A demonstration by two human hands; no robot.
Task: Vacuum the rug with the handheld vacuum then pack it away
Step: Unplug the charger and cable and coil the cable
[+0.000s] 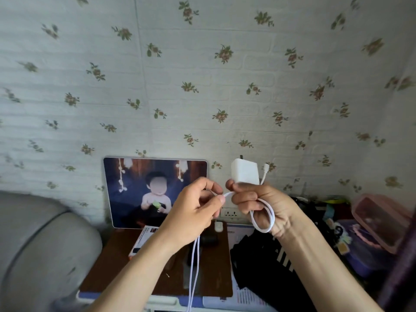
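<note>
My right hand (258,206) grips a white charger block (245,172) upright, with a loop of its white cable (265,219) wound round the fingers and the plug end (266,167) sticking up beside the block. A little to the left, my left hand (193,212) pinches the same cable between thumb and fingers. Two strands of the cable hang from it down past the table's front edge. No vacuum or rug shows in the head view.
Below my hands is a brown table top (108,266) with a white-and-orange box (141,242), a small dark object (209,239) and a framed photo (135,192) against the floral wall. A wall socket (230,213), black fabric (265,266), a pink container (380,221) and a grey cushion (38,244) surround it.
</note>
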